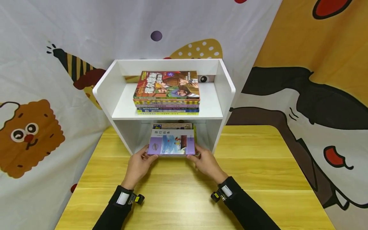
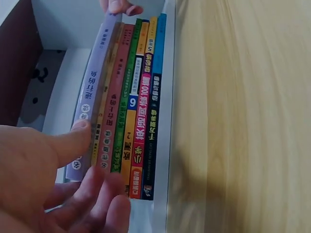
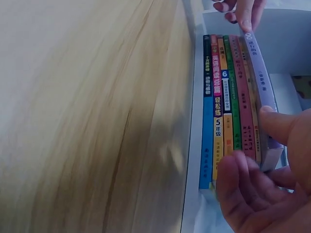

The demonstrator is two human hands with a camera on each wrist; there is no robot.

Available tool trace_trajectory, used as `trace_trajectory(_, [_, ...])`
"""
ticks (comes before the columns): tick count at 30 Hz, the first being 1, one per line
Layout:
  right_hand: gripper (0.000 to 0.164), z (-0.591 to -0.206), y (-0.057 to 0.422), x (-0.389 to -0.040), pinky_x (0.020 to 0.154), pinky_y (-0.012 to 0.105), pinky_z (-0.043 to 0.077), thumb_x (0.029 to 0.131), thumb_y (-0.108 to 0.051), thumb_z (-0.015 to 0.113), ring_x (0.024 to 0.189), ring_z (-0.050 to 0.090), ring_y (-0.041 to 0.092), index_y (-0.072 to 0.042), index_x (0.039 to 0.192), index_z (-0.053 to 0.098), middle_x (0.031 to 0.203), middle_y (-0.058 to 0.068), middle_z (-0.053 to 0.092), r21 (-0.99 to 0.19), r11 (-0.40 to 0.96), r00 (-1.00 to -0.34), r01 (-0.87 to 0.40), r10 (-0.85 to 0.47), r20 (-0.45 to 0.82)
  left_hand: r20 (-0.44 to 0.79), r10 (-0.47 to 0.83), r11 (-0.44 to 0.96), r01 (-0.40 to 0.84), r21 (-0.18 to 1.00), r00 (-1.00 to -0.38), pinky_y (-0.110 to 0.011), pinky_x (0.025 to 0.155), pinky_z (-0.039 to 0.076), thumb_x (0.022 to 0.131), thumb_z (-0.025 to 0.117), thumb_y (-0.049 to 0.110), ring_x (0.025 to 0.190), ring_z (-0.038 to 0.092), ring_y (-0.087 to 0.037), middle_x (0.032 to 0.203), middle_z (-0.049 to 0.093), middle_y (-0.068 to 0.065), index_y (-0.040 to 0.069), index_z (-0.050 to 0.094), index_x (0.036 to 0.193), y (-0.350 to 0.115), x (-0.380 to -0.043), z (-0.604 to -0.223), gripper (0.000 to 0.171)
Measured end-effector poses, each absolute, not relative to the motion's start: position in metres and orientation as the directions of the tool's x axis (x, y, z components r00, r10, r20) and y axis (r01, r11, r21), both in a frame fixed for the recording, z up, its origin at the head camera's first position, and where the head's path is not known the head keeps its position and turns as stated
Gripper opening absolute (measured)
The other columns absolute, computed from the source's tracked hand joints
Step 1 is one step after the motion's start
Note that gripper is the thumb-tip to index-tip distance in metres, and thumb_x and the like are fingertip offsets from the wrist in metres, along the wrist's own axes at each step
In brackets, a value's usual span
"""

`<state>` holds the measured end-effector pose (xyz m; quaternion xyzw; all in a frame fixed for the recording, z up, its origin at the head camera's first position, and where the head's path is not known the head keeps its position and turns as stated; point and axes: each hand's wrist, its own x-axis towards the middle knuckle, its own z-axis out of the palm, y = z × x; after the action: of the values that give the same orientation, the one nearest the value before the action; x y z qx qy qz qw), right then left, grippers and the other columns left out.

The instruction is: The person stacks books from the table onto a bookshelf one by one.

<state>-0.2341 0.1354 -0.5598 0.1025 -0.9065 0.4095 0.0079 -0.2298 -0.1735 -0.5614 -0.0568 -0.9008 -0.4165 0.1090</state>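
Note:
A purple and white paperback book (image 1: 171,142) with a sea scene on its cover lies flat on top of a stack in the lower compartment of a white shelf (image 1: 168,117). My left hand (image 1: 138,166) holds its left end, with the thumb on the purple spine. At the opposite end my right hand (image 1: 209,162) grips it the same way. Below it are several books, their coloured spines facing outward, among them a pink book (image 2: 119,82) and a blue-and-black book (image 3: 206,131). In the right wrist view the purple book sits slightly askew over the others.
On the upper shelf rests another stack of books (image 1: 166,88), a red-brown comic-style cover uppermost. Side walls of the shelf stand close outside both hands. The unit is on a wooden table (image 1: 178,191), with a printed cloth (image 1: 138,19) behind.

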Motion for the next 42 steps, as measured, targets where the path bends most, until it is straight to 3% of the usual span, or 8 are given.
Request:
trace_trajectory(5, [0.077, -0.561, 0.136, -0.239, 0.075, 0.035, 0.053, 0.083, -0.051, 0.065, 0.078, 0.057, 0.016, -0.002, 0.139, 0.043, 0.131, 0.016, 0.048, -0.664, 0.704, -0.967, -0.252, -0.165, 0.192, 0.278, -0.014, 0.679, 0.195, 0.708, -0.960, -0.032, 0.052, 0.045, 0.079, 0.073, 0.044, 0.061, 0.052, -0.014, 0.075, 0.057, -0.001, 0.008, 0.051, 0.134, -0.174, -0.233, -0.563, 0.070])
trace_trajectory(8, [0.073, -0.562, 0.135, -0.242, 0.069, 0.030, 0.053, 0.084, -0.047, 0.067, 0.082, 0.057, 0.017, -0.002, 0.137, 0.045, 0.126, 0.012, 0.047, -0.642, 0.707, -0.953, -0.298, -0.184, 0.240, 0.292, -0.017, 0.699, 0.197, 0.688, -0.956, -0.033, 0.052, 0.042, 0.079, 0.072, 0.046, 0.063, 0.048, -0.016, 0.076, 0.053, -0.004, 0.003, 0.052, 0.133, -0.173, -0.234, -0.563, 0.071])
trace_trajectory(13, [0.069, -0.564, 0.133, -0.248, 0.068, 0.026, 0.050, 0.085, -0.046, 0.065, 0.083, 0.052, 0.011, -0.004, 0.136, 0.047, 0.120, 0.008, 0.048, -0.607, 0.727, -0.945, -0.320, -0.194, 0.265, 0.338, -0.018, 0.721, 0.222, 0.656, -0.941, -0.032, 0.050, 0.038, 0.083, 0.070, 0.040, 0.062, 0.044, -0.016, 0.076, 0.050, -0.003, 0.003, 0.058, 0.126, -0.173, -0.237, -0.565, 0.058])
trace_trajectory(21, [0.066, -0.565, 0.130, -0.254, 0.060, 0.027, 0.047, 0.086, -0.044, 0.065, 0.075, 0.050, 0.013, 0.003, 0.131, 0.051, 0.109, 0.008, 0.048, -0.576, 0.735, -0.926, -0.358, -0.201, 0.319, 0.405, -0.033, 0.736, 0.252, 0.628, -0.914, -0.032, 0.045, 0.034, 0.083, 0.071, 0.032, 0.055, 0.041, -0.015, 0.070, 0.049, 0.000, 0.004, 0.067, 0.113, -0.171, -0.239, -0.564, 0.041])
trace_trajectory(31, [0.057, -0.567, 0.129, -0.258, 0.057, 0.026, 0.046, 0.083, -0.042, 0.069, 0.072, 0.048, 0.012, 0.000, 0.121, 0.060, 0.099, 0.005, 0.051, -0.503, 0.766, -0.893, -0.400, -0.201, 0.403, 0.458, -0.048, 0.757, 0.266, 0.596, -0.888, -0.031, 0.041, 0.034, 0.080, 0.074, 0.034, 0.050, 0.043, -0.013, 0.065, 0.051, 0.002, 0.006, 0.072, 0.100, -0.173, -0.244, -0.568, 0.035])
trace_trajectory(42, [0.055, -0.568, 0.127, -0.261, 0.059, 0.032, 0.047, 0.083, -0.044, 0.069, 0.074, 0.048, 0.015, 0.000, 0.117, 0.064, 0.097, 0.007, 0.054, -0.462, 0.796, -0.878, -0.391, -0.172, 0.446, 0.481, -0.095, 0.756, 0.251, 0.604, -0.872, -0.031, 0.042, 0.036, 0.081, 0.074, 0.029, 0.053, 0.048, -0.013, 0.067, 0.058, 0.000, 0.005, 0.073, 0.100, -0.173, -0.246, -0.567, 0.031])
